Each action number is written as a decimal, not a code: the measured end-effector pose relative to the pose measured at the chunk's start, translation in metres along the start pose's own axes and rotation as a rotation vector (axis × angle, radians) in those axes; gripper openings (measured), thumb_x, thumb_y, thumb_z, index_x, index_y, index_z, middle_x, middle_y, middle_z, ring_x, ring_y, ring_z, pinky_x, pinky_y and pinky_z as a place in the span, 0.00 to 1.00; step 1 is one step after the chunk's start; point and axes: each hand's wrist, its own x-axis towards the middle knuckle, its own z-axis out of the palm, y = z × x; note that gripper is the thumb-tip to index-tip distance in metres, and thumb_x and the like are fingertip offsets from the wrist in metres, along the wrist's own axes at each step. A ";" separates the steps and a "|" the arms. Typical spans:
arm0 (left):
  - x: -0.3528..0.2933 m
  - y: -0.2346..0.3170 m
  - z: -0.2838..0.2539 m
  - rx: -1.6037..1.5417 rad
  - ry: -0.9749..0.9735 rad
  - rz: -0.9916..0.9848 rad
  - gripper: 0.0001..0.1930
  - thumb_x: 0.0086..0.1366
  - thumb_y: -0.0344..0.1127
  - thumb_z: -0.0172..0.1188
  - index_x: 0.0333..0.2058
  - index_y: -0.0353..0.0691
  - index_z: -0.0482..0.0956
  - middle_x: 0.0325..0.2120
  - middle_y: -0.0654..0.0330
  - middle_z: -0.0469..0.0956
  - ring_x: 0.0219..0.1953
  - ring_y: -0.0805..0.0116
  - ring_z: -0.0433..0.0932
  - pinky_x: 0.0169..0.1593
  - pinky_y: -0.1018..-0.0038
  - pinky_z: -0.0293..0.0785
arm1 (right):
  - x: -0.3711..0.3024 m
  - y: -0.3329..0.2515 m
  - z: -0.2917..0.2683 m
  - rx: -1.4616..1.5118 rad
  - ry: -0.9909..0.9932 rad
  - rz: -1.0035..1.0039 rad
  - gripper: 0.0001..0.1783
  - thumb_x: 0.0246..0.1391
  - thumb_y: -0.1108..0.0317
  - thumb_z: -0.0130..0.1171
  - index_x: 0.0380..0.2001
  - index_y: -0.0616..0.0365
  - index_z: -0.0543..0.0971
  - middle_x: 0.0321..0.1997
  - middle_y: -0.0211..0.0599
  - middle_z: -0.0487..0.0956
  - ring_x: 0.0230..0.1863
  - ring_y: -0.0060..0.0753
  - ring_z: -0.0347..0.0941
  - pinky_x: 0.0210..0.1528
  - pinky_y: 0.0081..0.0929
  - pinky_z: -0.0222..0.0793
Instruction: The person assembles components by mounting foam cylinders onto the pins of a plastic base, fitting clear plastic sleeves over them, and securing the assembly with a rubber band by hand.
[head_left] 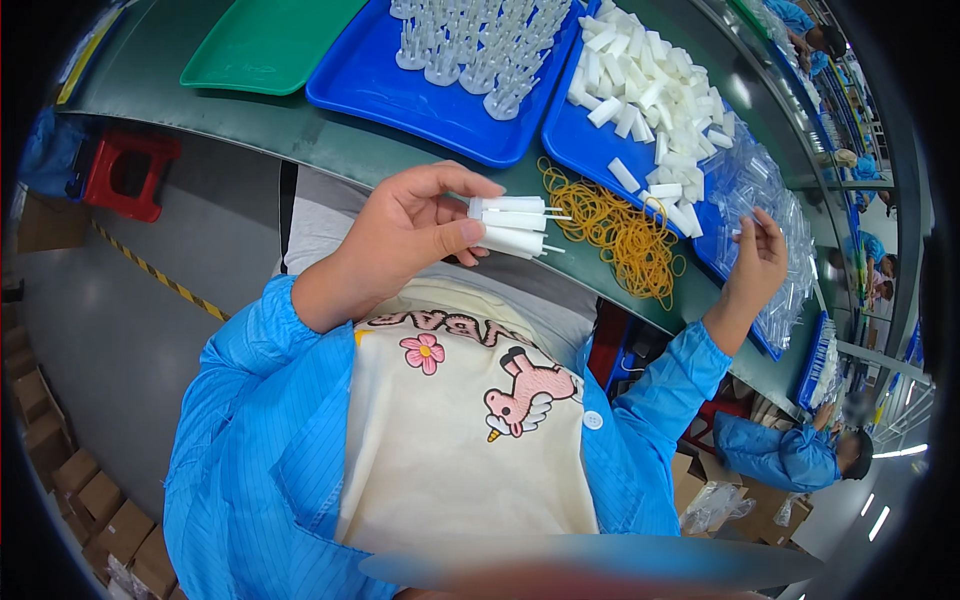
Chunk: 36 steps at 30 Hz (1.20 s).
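Nearest the camera, a blurred shape (600, 570) is seen. Clear plastic pieces (790, 235) are spread beside the right hand (757, 265), whose grip cannot be told. Between both hands, rubber bands (640, 250) are heaped. In the left hand (405, 220), white tubes (512, 240) are clamped crosswise, thin tips (557, 217) pointed rightward.

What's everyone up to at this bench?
A person in a blue jacket holds a small cluster of white tubes, thin pins sticking out, in the left hand. The right hand is at the clear plastic pieces; whether it grips one is hard to tell. Yellow rubber bands lie between the hands.
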 end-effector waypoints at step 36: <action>0.143 0.026 0.020 0.513 -0.212 0.406 0.21 0.56 0.24 0.67 0.49 0.29 0.76 0.49 0.53 0.68 0.50 0.66 0.73 0.51 0.71 0.79 | 0.013 -0.045 0.088 0.780 -0.355 -0.122 0.16 0.54 0.73 0.64 0.46 0.64 0.75 0.44 0.52 0.78 0.39 0.41 0.82 0.34 0.28 0.81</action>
